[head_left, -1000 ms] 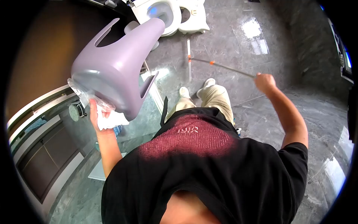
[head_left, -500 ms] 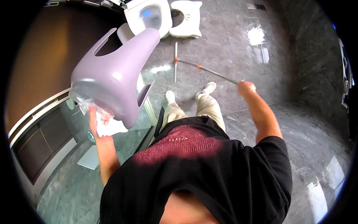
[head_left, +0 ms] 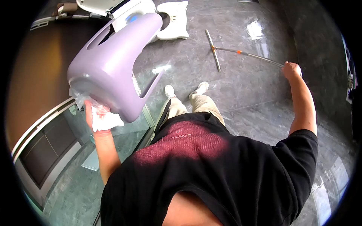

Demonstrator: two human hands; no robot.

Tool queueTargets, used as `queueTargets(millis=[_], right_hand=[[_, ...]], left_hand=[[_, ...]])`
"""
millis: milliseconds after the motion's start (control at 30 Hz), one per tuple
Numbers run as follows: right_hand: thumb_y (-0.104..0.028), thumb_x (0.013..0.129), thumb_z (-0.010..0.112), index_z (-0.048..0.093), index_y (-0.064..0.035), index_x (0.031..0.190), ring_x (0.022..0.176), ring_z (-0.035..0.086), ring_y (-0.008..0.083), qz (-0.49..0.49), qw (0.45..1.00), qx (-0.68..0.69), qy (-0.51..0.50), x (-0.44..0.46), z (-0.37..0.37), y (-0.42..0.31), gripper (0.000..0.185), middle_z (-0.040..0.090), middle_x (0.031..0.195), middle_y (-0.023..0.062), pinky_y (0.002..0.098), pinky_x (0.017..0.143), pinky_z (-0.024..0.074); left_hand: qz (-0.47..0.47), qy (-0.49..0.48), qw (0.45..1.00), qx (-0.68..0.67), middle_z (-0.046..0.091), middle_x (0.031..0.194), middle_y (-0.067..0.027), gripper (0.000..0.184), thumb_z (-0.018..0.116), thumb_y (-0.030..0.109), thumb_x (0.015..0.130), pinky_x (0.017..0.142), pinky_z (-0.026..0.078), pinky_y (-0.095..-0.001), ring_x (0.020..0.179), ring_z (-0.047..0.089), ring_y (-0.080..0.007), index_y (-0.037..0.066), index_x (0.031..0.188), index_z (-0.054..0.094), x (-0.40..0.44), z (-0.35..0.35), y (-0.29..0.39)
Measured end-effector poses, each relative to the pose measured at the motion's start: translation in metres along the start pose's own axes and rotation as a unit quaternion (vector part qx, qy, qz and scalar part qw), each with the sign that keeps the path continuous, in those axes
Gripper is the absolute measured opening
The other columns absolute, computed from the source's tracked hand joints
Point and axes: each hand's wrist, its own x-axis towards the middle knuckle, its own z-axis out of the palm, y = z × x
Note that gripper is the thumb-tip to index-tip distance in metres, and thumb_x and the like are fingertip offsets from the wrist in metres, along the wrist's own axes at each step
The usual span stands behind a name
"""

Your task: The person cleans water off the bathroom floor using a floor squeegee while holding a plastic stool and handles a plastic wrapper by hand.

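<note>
My left hand (head_left: 98, 117) is closed at the seat edge of a purple plastic stool (head_left: 113, 67), which is tilted on its side at my left. A crumpled clear plastic bag (head_left: 85, 98) and a white tissue (head_left: 107, 121) are bunched in the same hand; the stool hides some of the fingertips. Out to the right, my right hand (head_left: 292, 70) grips the pole end of a floor squeegee (head_left: 260, 57). The squeegee's long thin blade lies on the grey tiles, beyond my feet and to their right.
Behind the stool stands a toilet (head_left: 137, 15) with its lid raised, and a white footstool (head_left: 175, 20) sits beside it. A glass panel with a metal frame (head_left: 41, 126) runs along my left. Light reflects off the shiny tile floor (head_left: 241, 90). A dark wall rises at right.
My right hand has moved right and slightly forward, taking the squeegee and its blade rightward across the floor. The stool stays in my left hand, a little higher in view.
</note>
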Motion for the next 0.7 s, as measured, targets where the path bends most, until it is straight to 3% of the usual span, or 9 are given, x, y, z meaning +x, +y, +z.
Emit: queueTargets(millis=[167, 267, 333, 433, 500, 533, 567, 667, 700], right_hand=[[-0.028, 0.081, 0.048, 0.055, -0.0020, 0.091, 0.074, 0.063, 0.0251, -0.026, 0.997, 0.030, 0.072, -0.049, -0.004, -0.002, 0.028, 0.063, 0.077, 0.0118, 0.0353, 0.063, 0.0493], [-0.020, 0.078, 0.050, 0.055, -0.0029, 0.096, 0.063, 0.062, 0.0185, -0.062, 0.992, -0.024, 0.103, -0.105, 0.023, -0.016, 0.026, 0.062, 0.068, 0.0033, 0.0309, 0.050, 0.0467], [-0.026, 0.080, 0.049, 0.055, -0.0033, 0.098, 0.069, 0.063, 0.0181, -0.109, 0.993, -0.033, 0.027, -0.131, 0.029, -0.036, 0.029, 0.063, 0.074, 0.0046, 0.0308, 0.052, 0.0477], [-0.027, 0.081, 0.049, 0.055, -0.0084, 0.098, 0.074, 0.063, 0.0187, -0.032, 0.998, 0.053, -0.004, -0.160, 0.033, -0.072, 0.025, 0.063, 0.078, 0.0022, 0.0321, 0.054, 0.0482], [-0.021, 0.082, 0.047, 0.055, -0.0113, 0.095, 0.073, 0.063, 0.0178, -0.007, 1.000, 0.014, 0.002, -0.167, 0.045, -0.075, 0.018, 0.064, 0.081, 0.0013, 0.0321, 0.054, 0.0484], [-0.039, 0.081, 0.050, 0.054, -0.0125, 0.093, 0.075, 0.063, 0.0180, 0.032, 0.999, 0.012, -0.009, -0.162, 0.057, -0.078, 0.029, 0.064, 0.080, 0.0020, 0.0314, 0.057, 0.0472], [-0.042, 0.080, 0.051, 0.054, -0.0123, 0.094, 0.077, 0.063, 0.0186, 0.062, 0.997, 0.018, -0.038, -0.166, 0.054, -0.071, 0.033, 0.064, 0.082, 0.0027, 0.0326, 0.058, 0.0473], [-0.041, 0.081, 0.051, 0.054, -0.0118, 0.094, 0.081, 0.063, 0.0199, 0.139, 0.988, 0.040, -0.055, -0.159, 0.068, -0.043, 0.032, 0.064, 0.086, 0.0044, 0.0333, 0.063, 0.0481], [-0.040, 0.080, 0.053, 0.054, -0.0116, 0.094, 0.081, 0.063, 0.0201, 0.162, 0.983, 0.049, -0.066, -0.164, 0.064, -0.038, 0.032, 0.064, 0.087, 0.0042, 0.0340, 0.063, 0.0482]], left_hand=[[0.009, -0.035, 0.999, 0.017, 0.060, 0.090, -0.0066, 0.028, 0.046, 0.029, 0.088, 0.038, 0.034, -0.0191, 0.042, 0.039, -0.0063, 0.005, 0.102, 0.051, -0.003, 0.018, 0.002], [0.027, 0.040, 0.996, 0.072, 0.060, 0.091, -0.0050, 0.027, 0.046, 0.028, 0.088, 0.042, 0.037, -0.0194, 0.048, 0.044, -0.0064, 0.006, 0.103, 0.051, -0.007, 0.039, 0.000], [-0.054, -0.153, 0.986, 0.025, 0.058, 0.098, -0.0061, 0.030, 0.047, 0.028, 0.087, 0.058, 0.044, -0.0241, 0.067, 0.054, -0.0110, 0.006, 0.107, 0.049, -0.004, 0.029, 0.005], [-0.039, -0.069, 0.996, 0.049, 0.055, 0.103, -0.0073, 0.032, 0.047, 0.027, 0.087, 0.070, 0.045, -0.0292, 0.084, 0.054, -0.0162, 0.005, 0.110, 0.047, -0.007, 0.037, 0.005], [-0.041, -0.047, 0.996, 0.066, 0.054, 0.107, -0.0085, 0.035, 0.048, 0.027, 0.086, 0.079, 0.043, -0.0329, 0.094, 0.053, -0.0199, 0.005, 0.112, 0.046, -0.008, 0.043, 0.007], [-0.044, -0.055, 0.995, 0.070, 0.053, 0.108, -0.0088, 0.035, 0.048, 0.027, 0.086, 0.081, 0.042, -0.0339, 0.096, 0.052, -0.0208, 0.005, 0.113, 0.045, -0.006, 0.041, 0.008], [-0.046, -0.063, 0.994, 0.074, 0.053, 0.108, -0.0092, 0.036, 0.048, 0.027, 0.086, 0.084, 0.041, -0.0349, 0.098, 0.051, -0.0218, 0.004, 0.113, 0.045, -0.004, 0.038, 0.009], [-0.046, -0.070, 0.992, 0.093, 0.052, 0.109, -0.0089, 0.036, 0.047, 0.027, 0.086, 0.085, 0.040, -0.0347, 0.099, 0.051, -0.0214, 0.004, 0.114, 0.044, 0.004, 0.027, 0.016], [-0.120, -0.185, 0.975, 0.028, 0.052, 0.110, -0.0089, 0.037, 0.046, 0.027, 0.086, 0.087, 0.039, -0.0355, 0.101, 0.049, -0.0218, 0.004, 0.115, 0.043, 0.014, 0.010, 0.023]])
